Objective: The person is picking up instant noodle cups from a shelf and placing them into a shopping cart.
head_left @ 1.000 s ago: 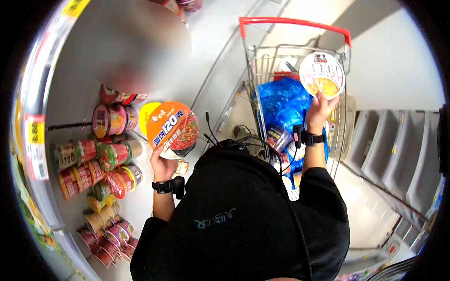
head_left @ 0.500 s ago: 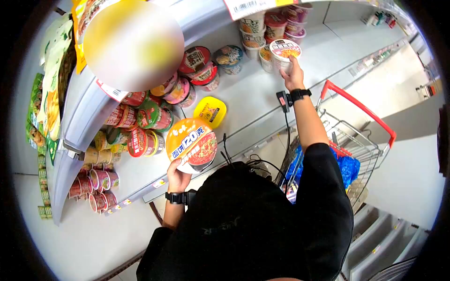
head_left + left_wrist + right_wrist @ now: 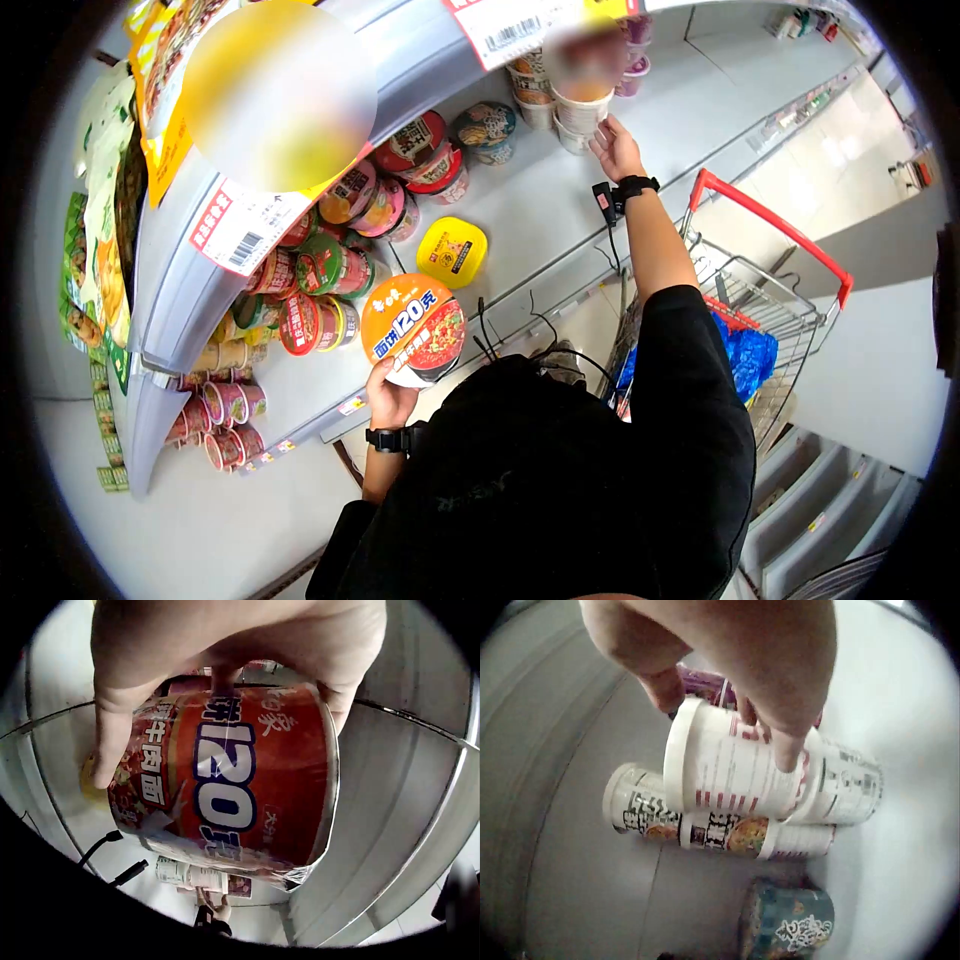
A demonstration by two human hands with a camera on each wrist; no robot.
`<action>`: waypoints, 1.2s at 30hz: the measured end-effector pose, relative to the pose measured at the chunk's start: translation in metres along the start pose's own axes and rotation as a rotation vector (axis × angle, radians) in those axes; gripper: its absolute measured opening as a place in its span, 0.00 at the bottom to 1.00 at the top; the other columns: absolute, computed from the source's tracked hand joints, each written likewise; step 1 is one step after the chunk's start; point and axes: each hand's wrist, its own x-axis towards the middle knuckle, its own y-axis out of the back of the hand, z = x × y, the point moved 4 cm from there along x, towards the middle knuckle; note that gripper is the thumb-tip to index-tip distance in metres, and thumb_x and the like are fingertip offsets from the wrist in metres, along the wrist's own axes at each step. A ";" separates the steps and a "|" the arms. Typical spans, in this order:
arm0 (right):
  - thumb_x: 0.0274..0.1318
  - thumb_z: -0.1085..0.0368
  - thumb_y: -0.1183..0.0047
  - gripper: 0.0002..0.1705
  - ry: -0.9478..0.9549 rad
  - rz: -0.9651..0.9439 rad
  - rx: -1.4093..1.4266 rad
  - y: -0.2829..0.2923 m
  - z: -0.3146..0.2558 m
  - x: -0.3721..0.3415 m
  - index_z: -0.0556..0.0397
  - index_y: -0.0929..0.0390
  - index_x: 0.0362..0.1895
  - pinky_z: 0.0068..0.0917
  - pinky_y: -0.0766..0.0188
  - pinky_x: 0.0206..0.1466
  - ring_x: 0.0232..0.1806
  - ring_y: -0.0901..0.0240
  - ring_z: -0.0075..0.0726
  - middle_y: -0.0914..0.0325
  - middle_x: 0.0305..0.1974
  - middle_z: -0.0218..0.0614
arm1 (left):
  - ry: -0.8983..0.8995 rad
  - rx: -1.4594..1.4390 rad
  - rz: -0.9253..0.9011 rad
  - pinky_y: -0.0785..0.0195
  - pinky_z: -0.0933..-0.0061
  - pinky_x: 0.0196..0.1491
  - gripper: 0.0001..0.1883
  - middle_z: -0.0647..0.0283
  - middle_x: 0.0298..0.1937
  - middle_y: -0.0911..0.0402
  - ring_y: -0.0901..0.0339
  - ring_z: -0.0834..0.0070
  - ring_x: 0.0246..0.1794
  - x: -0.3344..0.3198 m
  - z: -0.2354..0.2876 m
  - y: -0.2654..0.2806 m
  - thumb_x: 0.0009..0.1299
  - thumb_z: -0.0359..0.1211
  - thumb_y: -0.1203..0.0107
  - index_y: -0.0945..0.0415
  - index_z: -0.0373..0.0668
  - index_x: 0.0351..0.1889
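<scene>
My left hand (image 3: 393, 402) holds an orange noodle bucket (image 3: 412, 325) by its side; in the left wrist view the thumb and fingers of the hand (image 3: 240, 637) spread around the bucket (image 3: 247, 772). At the shelf's back, my right hand (image 3: 620, 155) is at a white cup (image 3: 582, 108), whose top is blurred in the head view. The right wrist view shows the fingers of that hand (image 3: 742, 652) round the white cup (image 3: 731, 761), which lines up with another white cup (image 3: 844, 780). Patterned cups (image 3: 649, 806) stand alongside.
A yellow square tub (image 3: 452, 252) and a teal cup (image 3: 486, 130) stand on the shelf (image 3: 545, 205). Red and green cups (image 3: 325, 265) crowd the left. A price rail (image 3: 400, 65) overhangs them. The cart (image 3: 790, 260) with a blue bag stands at right.
My right hand has carried the white cup from over the cart to the shelf's cup stack. The left hand still holds the orange bucket. The view has turned towards the shelf.
</scene>
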 end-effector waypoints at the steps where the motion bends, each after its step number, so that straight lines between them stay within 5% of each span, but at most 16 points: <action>1: 0.60 0.55 0.52 0.23 -0.023 -0.091 0.119 0.010 -0.005 -0.005 0.56 0.36 0.54 0.35 0.34 0.54 0.51 0.30 0.43 0.32 0.55 0.40 | -0.011 0.009 -0.051 0.43 0.59 0.64 0.27 0.55 0.59 0.30 0.32 0.61 0.60 0.006 -0.001 -0.006 0.62 0.35 0.51 0.38 0.37 0.60; 2: 0.60 0.56 0.53 0.22 -0.059 -0.184 0.240 0.017 0.001 -0.008 0.57 0.37 0.53 0.36 0.32 0.54 0.52 0.30 0.45 0.33 0.56 0.43 | -0.024 0.020 -0.086 0.45 0.59 0.65 0.27 0.55 0.59 0.30 0.33 0.61 0.60 0.014 -0.001 -0.011 0.62 0.35 0.52 0.38 0.37 0.60; 7: 0.62 0.59 0.57 0.23 0.043 -0.030 0.168 0.053 0.003 -0.150 0.64 0.39 0.55 0.40 0.32 0.58 0.55 0.32 0.53 0.34 0.57 0.55 | 0.175 0.059 -0.151 0.44 0.55 0.63 0.28 0.56 0.62 0.32 0.34 0.62 0.61 0.038 -0.013 0.006 0.64 0.38 0.54 0.40 0.39 0.62; 12: 0.61 0.58 0.55 0.17 0.129 0.245 0.258 0.139 0.047 -0.311 0.54 0.30 0.49 0.36 0.30 0.52 0.47 0.27 0.41 0.26 0.48 0.42 | 0.284 0.132 -0.230 0.45 0.53 0.63 0.29 0.54 0.62 0.33 0.34 0.59 0.60 0.061 -0.029 -0.010 0.63 0.38 0.53 0.40 0.37 0.62; 19: 0.55 0.66 0.51 0.12 0.408 1.374 0.193 0.250 0.121 -0.568 0.53 0.32 0.43 0.28 0.28 0.28 0.28 0.29 0.32 0.28 0.33 0.36 | 0.632 0.060 -0.515 0.48 0.56 0.66 0.31 0.52 0.63 0.35 0.37 0.60 0.63 0.073 -0.055 -0.034 0.63 0.37 0.50 0.43 0.36 0.64; 20: 0.53 0.68 0.54 0.11 0.271 1.499 0.140 0.263 0.133 -0.596 0.51 0.33 0.43 0.34 0.27 0.34 0.34 0.29 0.41 0.32 0.34 0.36 | 0.650 0.092 -0.572 0.47 0.55 0.66 0.32 0.52 0.63 0.35 0.37 0.60 0.63 0.070 -0.059 -0.043 0.63 0.37 0.50 0.44 0.36 0.64; 22: 0.51 0.67 0.52 0.19 -0.021 1.418 0.157 0.292 0.162 -0.645 0.51 0.36 0.50 0.38 0.27 0.39 0.40 0.29 0.47 0.32 0.42 0.40 | 0.697 0.157 -0.612 0.47 0.55 0.66 0.32 0.53 0.63 0.35 0.36 0.61 0.63 0.064 -0.075 -0.054 0.63 0.38 0.50 0.44 0.38 0.64; 24: 0.53 0.58 0.51 0.35 -0.141 1.398 0.124 0.221 0.157 -0.668 0.48 0.49 0.64 0.46 0.31 0.49 0.53 0.37 0.58 0.49 0.64 0.48 | 0.747 0.169 -0.666 0.46 0.56 0.65 0.31 0.54 0.63 0.34 0.35 0.61 0.62 0.079 -0.044 -0.043 0.64 0.38 0.50 0.44 0.38 0.64; 26: 0.54 0.54 0.50 0.40 -0.155 1.345 0.289 0.261 0.193 -0.681 0.48 0.54 0.67 0.52 0.32 0.50 0.55 0.40 0.60 0.55 0.66 0.50 | 0.798 0.173 -0.711 0.45 0.57 0.65 0.31 0.53 0.62 0.33 0.34 0.62 0.61 0.080 -0.044 -0.051 0.64 0.38 0.50 0.43 0.37 0.64; 28: 0.46 0.41 0.43 0.46 0.044 1.384 0.735 0.252 0.194 -0.665 0.49 0.48 0.63 0.42 0.33 0.40 0.45 0.38 0.47 0.45 0.58 0.50 | 0.791 0.182 -0.785 0.45 0.58 0.65 0.30 0.54 0.61 0.32 0.34 0.62 0.61 0.080 -0.044 -0.056 0.64 0.38 0.50 0.43 0.37 0.63; 30: 0.42 0.37 0.43 0.53 -0.030 1.408 0.640 0.260 0.179 -0.646 0.45 0.53 0.68 0.48 0.35 0.44 0.50 0.42 0.50 0.48 0.62 0.52 | 0.736 0.228 -0.806 0.45 0.60 0.65 0.29 0.54 0.61 0.32 0.33 0.63 0.60 0.079 -0.042 -0.063 0.64 0.38 0.50 0.41 0.36 0.62; 31: 0.35 0.31 0.42 0.60 0.045 1.119 0.422 0.277 0.172 -0.632 0.44 0.53 0.69 0.54 0.40 0.51 0.55 0.45 0.54 0.48 0.62 0.50 | 0.728 0.238 -0.787 0.45 0.60 0.64 0.29 0.54 0.61 0.31 0.33 0.63 0.60 0.075 -0.040 -0.067 0.64 0.37 0.50 0.41 0.36 0.62; 32: 0.35 0.27 0.46 0.60 -0.112 1.401 0.476 0.300 0.177 -0.625 0.45 0.51 0.69 0.54 0.42 0.54 0.58 0.47 0.54 0.45 0.63 0.43 | 0.717 0.247 -0.767 0.45 0.60 0.64 0.29 0.54 0.60 0.31 0.33 0.63 0.60 0.072 -0.037 -0.069 0.64 0.37 0.50 0.40 0.36 0.62; 34: 0.39 0.27 0.50 0.55 -0.084 1.364 0.299 0.336 0.163 -0.608 0.44 0.46 0.67 0.53 0.42 0.53 0.54 0.43 0.48 0.42 0.61 0.40 | 0.649 0.260 -0.726 0.45 0.60 0.64 0.28 0.54 0.60 0.30 0.32 0.63 0.60 0.062 -0.036 -0.071 0.64 0.36 0.50 0.40 0.35 0.62; 35: 0.42 0.28 0.51 0.48 -0.113 1.206 0.304 0.352 0.158 -0.596 0.43 0.39 0.63 0.47 0.36 0.46 0.44 0.35 0.43 0.31 0.51 0.39 | 0.607 0.269 -0.692 0.45 0.61 0.64 0.28 0.54 0.60 0.30 0.32 0.63 0.59 0.057 -0.036 -0.072 0.64 0.36 0.50 0.40 0.35 0.61; 36: 0.45 0.30 0.51 0.42 0.033 1.239 0.331 0.346 0.143 -0.584 0.46 0.32 0.56 0.41 0.33 0.41 0.36 0.30 0.40 0.26 0.39 0.38 | 0.579 0.276 -0.666 0.45 0.61 0.64 0.28 0.54 0.60 0.30 0.32 0.63 0.59 0.052 -0.039 -0.071 0.64 0.36 0.50 0.40 0.35 0.61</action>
